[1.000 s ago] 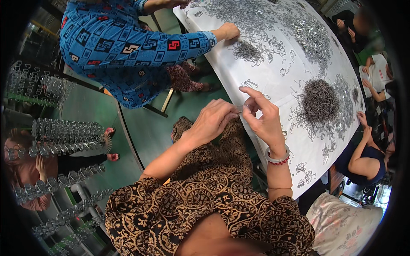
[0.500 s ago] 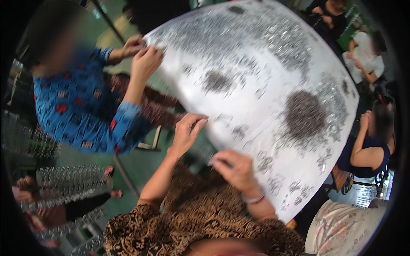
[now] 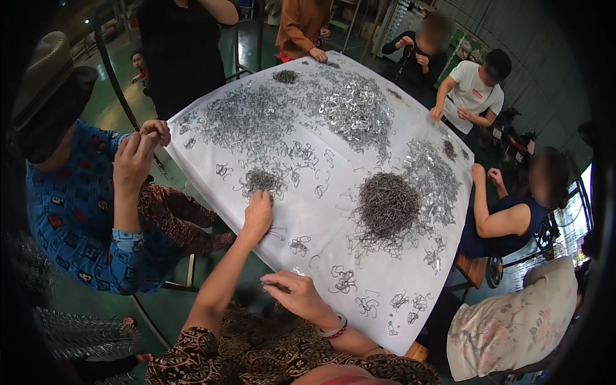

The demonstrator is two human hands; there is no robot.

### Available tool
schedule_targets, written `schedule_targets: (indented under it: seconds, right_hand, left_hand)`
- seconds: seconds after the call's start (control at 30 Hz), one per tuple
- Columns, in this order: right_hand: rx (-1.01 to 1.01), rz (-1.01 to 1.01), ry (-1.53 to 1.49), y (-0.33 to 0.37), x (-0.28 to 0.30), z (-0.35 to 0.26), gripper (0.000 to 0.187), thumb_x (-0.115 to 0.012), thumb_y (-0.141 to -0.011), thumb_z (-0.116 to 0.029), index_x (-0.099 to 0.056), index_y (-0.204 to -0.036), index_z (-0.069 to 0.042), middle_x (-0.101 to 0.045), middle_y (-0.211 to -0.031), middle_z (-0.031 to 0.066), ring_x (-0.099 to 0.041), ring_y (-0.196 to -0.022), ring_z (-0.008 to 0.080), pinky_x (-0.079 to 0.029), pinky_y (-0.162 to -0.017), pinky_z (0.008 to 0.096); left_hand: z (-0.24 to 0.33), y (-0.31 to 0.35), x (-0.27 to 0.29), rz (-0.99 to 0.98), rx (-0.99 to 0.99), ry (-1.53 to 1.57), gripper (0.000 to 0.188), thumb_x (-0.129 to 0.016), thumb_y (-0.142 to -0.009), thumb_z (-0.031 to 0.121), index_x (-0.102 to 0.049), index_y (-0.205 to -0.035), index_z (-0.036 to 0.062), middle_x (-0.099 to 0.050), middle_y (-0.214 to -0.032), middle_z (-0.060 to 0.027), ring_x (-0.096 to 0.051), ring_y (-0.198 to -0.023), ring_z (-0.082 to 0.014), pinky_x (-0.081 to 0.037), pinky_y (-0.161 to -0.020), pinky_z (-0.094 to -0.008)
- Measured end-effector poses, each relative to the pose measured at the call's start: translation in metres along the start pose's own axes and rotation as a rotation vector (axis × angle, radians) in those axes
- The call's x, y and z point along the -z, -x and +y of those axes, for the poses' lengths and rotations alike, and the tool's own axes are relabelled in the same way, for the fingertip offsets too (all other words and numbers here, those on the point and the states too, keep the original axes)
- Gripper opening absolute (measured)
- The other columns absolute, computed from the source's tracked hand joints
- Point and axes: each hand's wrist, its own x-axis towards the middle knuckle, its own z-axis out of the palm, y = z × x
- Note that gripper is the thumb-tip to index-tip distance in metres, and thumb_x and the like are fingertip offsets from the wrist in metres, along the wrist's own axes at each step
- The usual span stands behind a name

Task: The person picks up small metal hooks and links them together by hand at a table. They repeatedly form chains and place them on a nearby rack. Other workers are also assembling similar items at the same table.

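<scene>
My left hand [image 3: 258, 215] reaches over the white-covered table, its fingertips pinched together at the near side of a small heap of dark wire pieces [image 3: 260, 178]. What it grips there is too small to name. My right hand [image 3: 296, 295], with a pale bangle and a red bracelet [image 3: 337, 327] at the wrist, hangs by the table's near edge. Its thumb and fingers are closed around something small that I cannot make out. Loose bent wire pieces [image 3: 299, 245] lie between the hands and farther right.
A big dark heap of wire pieces [image 3: 389, 204] sits right of centre. Beyond it spread shiny metal pieces [image 3: 356, 109] and grey wire pieces [image 3: 247, 115]. A person in a blue patterned top [image 3: 83, 205] works close on the left; several others surround the white table [image 3: 321, 224].
My left hand has moved forward from the table's near edge onto the small dark heap. The right hand has shifted left and stays near the edge. The view has tilted up, showing more people.
</scene>
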Motion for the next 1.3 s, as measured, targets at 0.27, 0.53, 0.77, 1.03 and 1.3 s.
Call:
schedule_targets:
  seconds: [0.27, 0.53, 0.77, 1.03, 1.3]
  right_hand:
    - [0.000, 0.096, 0.011, 0.004, -0.005, -0.017, 0.013, -0.074, -0.081, -0.001, -0.072, -0.094, -0.001, -0.072, -0.087, 0.0077, -0.067, -0.072, 0.0115, -0.053, -0.065, 0.0242]
    - [-0.123, 0.196, -0.042, 0.004, -0.012, -0.021, 0.014, -0.072, -0.081, 0.000, -0.071, -0.095, -0.001, -0.072, -0.087, 0.0098, -0.068, -0.076, 0.0147, -0.054, -0.070, 0.0260]
    - [-0.022, 0.190, -0.110, 0.002, -0.018, -0.019, 0.013, -0.066, -0.085, 0.009, -0.070, -0.097, 0.005, -0.069, -0.090, 0.0083, -0.067, -0.075, 0.0118, -0.055, -0.066, 0.0229]
    - [-0.028, 0.198, -0.088, -0.009, -0.010, -0.013, 0.015, -0.067, -0.083, 0.011, -0.072, -0.095, 0.004, -0.067, -0.090, 0.0089, -0.066, -0.075, 0.0122, -0.054, -0.065, 0.0217]
    - [0.057, 0.159, 0.027, -0.045, 0.027, 0.025, 0.019, -0.066, -0.084, 0.007, -0.071, -0.102, 0.003, -0.067, -0.091, 0.0093, -0.065, -0.073, 0.0133, -0.053, -0.062, 0.0232]
  left_hand:
    - [0.044, 0.071, 0.132, 0.059, 0.187, 0.559, 0.010, -0.059, -0.092, 0.001, -0.063, -0.100, -0.0032, -0.062, -0.085, -0.0157, -0.062, -0.066, -0.0235, -0.050, -0.061, -0.0337]
    - [0.096, 0.144, 0.204, 0.148, -0.048, 0.558, 0.019, -0.070, -0.079, -0.007, -0.063, -0.096, -0.0009, -0.065, -0.095, -0.0135, -0.063, -0.089, -0.0298, -0.050, -0.077, -0.0352]
    - [0.098, 0.145, 0.186, 0.196, -0.069, 0.547, 0.021, -0.070, -0.078, -0.007, -0.061, -0.096, 0.0006, -0.064, -0.101, -0.0126, -0.061, -0.092, -0.0297, -0.049, -0.079, -0.0368]
    - [0.095, 0.137, 0.171, 0.152, 0.009, 0.561, 0.019, -0.066, -0.080, -0.009, -0.061, -0.096, -0.0003, -0.065, -0.100, -0.0124, -0.062, -0.093, -0.0287, -0.050, -0.079, -0.0360]
    - [0.096, 0.135, 0.169, 0.098, 0.236, 0.795, 0.006, -0.054, -0.092, -0.008, -0.056, -0.097, -0.0048, -0.067, -0.095, -0.0133, -0.062, -0.090, -0.0171, -0.051, -0.082, -0.0303]
